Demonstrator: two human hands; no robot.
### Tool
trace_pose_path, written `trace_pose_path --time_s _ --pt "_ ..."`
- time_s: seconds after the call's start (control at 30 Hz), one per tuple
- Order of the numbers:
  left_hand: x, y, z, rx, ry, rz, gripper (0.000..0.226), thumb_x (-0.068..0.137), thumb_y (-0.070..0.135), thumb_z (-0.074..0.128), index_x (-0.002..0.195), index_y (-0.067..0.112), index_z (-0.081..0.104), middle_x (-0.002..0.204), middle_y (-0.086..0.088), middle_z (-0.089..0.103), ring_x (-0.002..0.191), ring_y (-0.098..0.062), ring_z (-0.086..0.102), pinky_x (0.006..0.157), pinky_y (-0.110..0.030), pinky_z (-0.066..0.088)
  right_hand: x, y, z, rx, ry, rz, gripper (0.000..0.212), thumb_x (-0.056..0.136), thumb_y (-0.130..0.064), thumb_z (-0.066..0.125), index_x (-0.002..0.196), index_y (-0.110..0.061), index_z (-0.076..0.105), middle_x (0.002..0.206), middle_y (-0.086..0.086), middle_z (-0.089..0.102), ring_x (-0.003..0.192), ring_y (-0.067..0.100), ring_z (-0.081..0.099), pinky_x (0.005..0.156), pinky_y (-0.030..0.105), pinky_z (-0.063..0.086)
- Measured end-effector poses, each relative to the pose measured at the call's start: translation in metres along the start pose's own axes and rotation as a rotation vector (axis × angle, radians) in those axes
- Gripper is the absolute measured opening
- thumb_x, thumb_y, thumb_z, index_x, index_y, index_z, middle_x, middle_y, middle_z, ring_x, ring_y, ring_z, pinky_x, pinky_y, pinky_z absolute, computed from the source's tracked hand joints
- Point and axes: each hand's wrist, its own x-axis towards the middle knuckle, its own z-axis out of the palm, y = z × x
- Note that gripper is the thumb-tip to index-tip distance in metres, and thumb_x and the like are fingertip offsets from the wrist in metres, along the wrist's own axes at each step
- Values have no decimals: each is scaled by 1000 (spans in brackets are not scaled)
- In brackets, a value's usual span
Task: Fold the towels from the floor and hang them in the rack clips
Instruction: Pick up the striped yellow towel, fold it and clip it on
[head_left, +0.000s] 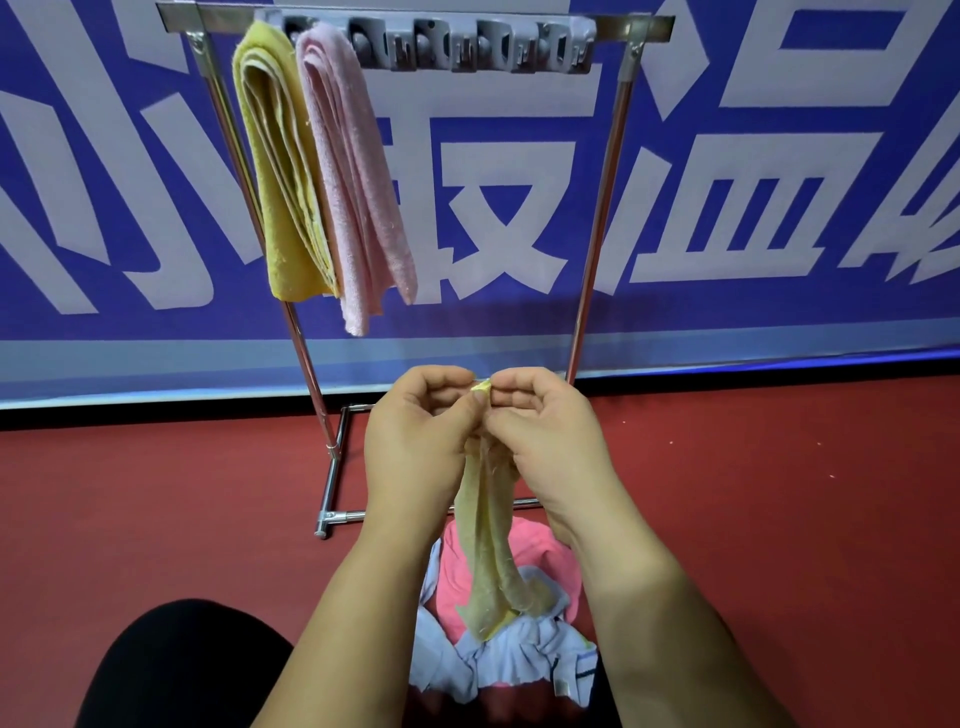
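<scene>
Both forearms reach forward side by side, and the two hands meet in front of the foot of the rack (597, 234). The left hand (415, 431) and the right hand (545, 441) are raised with their knuckles toward the camera and their fingers curled inward, facing each other. The left fingers (441, 382) and the right fingers (519, 384) pinch the top edge of a pale yellow towel (488, 545) between them, with a small corner of it showing where the fingertips meet. The towel hangs down between the wrists in a narrow bunch; its lower end reaches a heap on the red floor (156, 493), made of a pink towel (540, 561) and a pale blue towel (519, 660). Up on the rack, a grey clip strip (467, 47) holds a folded yellow towel (280, 171) at its left end and a folded light pink towel (353, 182) just beside it, the two touching. A blue banner (727, 208) with large white characters stands behind the rack. A black-clad knee (171, 670) shows at lower left.
</scene>
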Motion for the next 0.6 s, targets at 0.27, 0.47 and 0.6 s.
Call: trace_pose_path --time_s 0.27,0.47,0.6 --pt "2 13 -2 -165 -104 -71 10 103 9 65 103 4 74 96 -12 82 86 -27 76 88 -45 63 0 -3 -5 40 32 -54 28 91 3 74 107 -20 71 99 7 80 88 18 78 82 33 62" --pt "12 17 -18 -42 -124 -3 13 94 7 76 105 13 78 97 -10 81 87 -19 75 83 -37 62 4 -12 -11 -18 -9 -101 25 93 5 71 99 -19 75 86 5 78 78 15 74 75 32 59" --pt "28 15 -34 94 -326 -96 42 85 21 86 123 32 75 128 4 72 125 -12 64 103 -32 50 9 -38 -25 55 -142 -109 25 92 11 70 100 -12 76 84 8 77 77 19 72 74 32 59"
